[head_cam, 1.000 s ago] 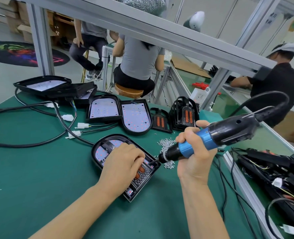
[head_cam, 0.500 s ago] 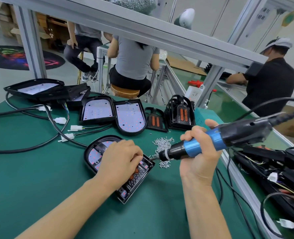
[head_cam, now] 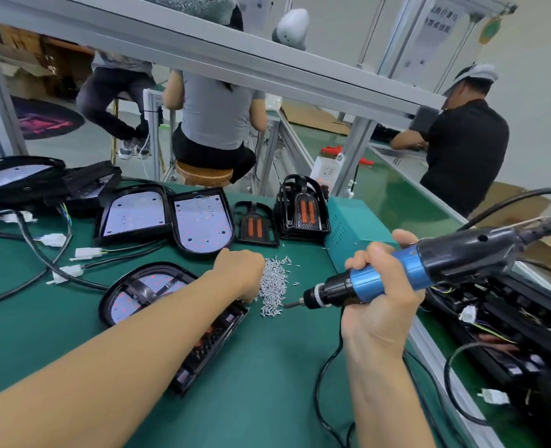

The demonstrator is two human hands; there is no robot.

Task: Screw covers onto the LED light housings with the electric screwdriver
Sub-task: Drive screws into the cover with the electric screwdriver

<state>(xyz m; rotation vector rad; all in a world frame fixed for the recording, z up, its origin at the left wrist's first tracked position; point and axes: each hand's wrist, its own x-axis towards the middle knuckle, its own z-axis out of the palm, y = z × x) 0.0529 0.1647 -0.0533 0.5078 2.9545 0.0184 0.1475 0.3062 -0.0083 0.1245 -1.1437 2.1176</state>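
Head view: left hand (head_cam: 240, 273) reaches over the housing (head_cam: 128, 313) into the screws (head_cam: 274, 286); right hand (head_cam: 380, 286) waits beside the pile
Left hand: knuckles up, fingertips hidden in the pile; cannot tell if it pinches a screw
Right hand: wrapped round the blue grip of the screwdriver (head_cam: 397, 273); bit (head_cam: 292, 304) points left, off the desk (head_cam: 267, 383), just beside the pile; no screw seen on it
Housing: flat on the desk under the left forearm, black cover (head_cam: 140, 290) lying on it; which screws are in, too small to tell
Stage: looks like a screw fetch between drives; how many holes remain, cannot tell
Risk 1: forearm crosses the housing with nothing pressing the cover down; a brush could shift it off its holes
Risk 2: loose pile; fingers may lift several screws or flick some across the desk
Risk 3: small screw offered to a tilted bit; could drop or start crooked and cross-thread
Risk 4: cord (head_cam: 322, 376) loops by the right wrist; may drag on the swing back
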